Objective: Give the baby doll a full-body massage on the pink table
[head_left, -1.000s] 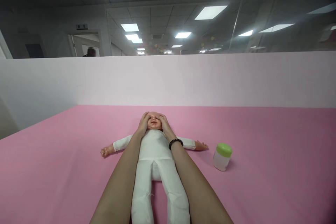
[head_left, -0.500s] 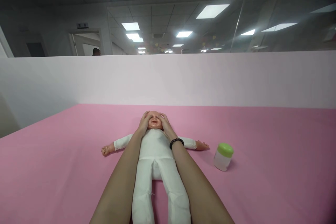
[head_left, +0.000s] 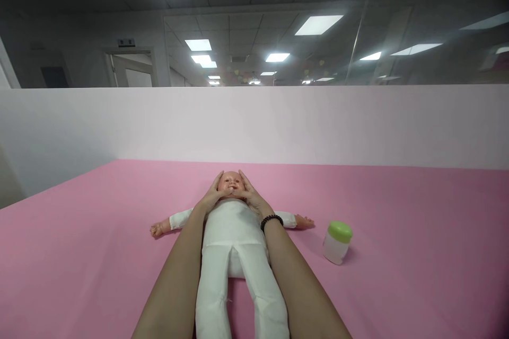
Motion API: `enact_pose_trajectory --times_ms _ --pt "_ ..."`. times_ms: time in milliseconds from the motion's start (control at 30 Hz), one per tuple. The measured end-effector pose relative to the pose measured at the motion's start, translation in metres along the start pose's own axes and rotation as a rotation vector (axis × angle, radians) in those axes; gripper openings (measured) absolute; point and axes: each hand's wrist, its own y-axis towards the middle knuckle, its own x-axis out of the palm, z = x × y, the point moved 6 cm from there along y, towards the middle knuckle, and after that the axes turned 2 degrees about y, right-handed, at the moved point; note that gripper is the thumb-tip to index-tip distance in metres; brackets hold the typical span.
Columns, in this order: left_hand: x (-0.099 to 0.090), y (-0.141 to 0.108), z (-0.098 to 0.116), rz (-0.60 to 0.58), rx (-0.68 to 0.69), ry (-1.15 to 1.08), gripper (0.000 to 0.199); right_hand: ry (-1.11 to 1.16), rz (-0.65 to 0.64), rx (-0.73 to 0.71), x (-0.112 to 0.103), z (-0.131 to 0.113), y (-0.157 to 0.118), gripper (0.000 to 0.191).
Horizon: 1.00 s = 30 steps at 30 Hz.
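A baby doll with a white cloth body lies on its back, head away from me and arms spread. My left hand cups the left side of its head, fingers along the cheek and temple. On the opposite side, my right hand holds the head the same way, a dark beaded bracelet on that wrist. Both thumbs rest on the doll's chin, just under the mouth, and their tips nearly meet. The doll's eyes and nose show between my hands.
Pink padded surface lies under the doll. To the right stands a small translucent jar with a green lid. A low white wall runs along the back, with glass above it.
My thumbs have slid down from the doll's eye area to its chin, uncovering the eyes. My hands stay around the head. The person's head at the far doorway is out of sight.
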Motion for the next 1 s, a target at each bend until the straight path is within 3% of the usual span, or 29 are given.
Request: enact_pose_trajectory --times_ms 200,367,433,533,700,1000 --pt "-0.0017 -0.0026 0.0004 -0.048 0.003 -0.025 0.116 -0.049 -0.030 -0.021 -0.0055 -0.0020 0.0024 0.098" --pt "0.0005 -0.0024 -0.0004 -0.069 -0.021 -0.139 0.117 -0.035 -0.043 -0.023 -0.0077 -0.0077 0.0057 0.047" --pt "0.0016 -0.0034 -0.0006 -0.070 -0.036 -0.179 0.119 -0.026 -0.042 -0.025 -0.0078 -0.0089 0.0053 0.040" --pt "0.0012 -0.0038 -0.0016 -0.053 -0.048 -0.180 0.122 -0.014 -0.047 -0.023 -0.0065 -0.0078 0.0027 0.047" --pt "-0.0022 -0.0015 -0.0029 -0.023 -0.024 -0.110 0.122 -0.005 -0.062 -0.014 -0.0037 -0.0038 -0.0018 0.096" --pt "0.0009 -0.0034 0.0011 -0.022 -0.027 -0.121 0.110 0.024 -0.056 -0.026 -0.0027 -0.0018 0.0007 0.099"
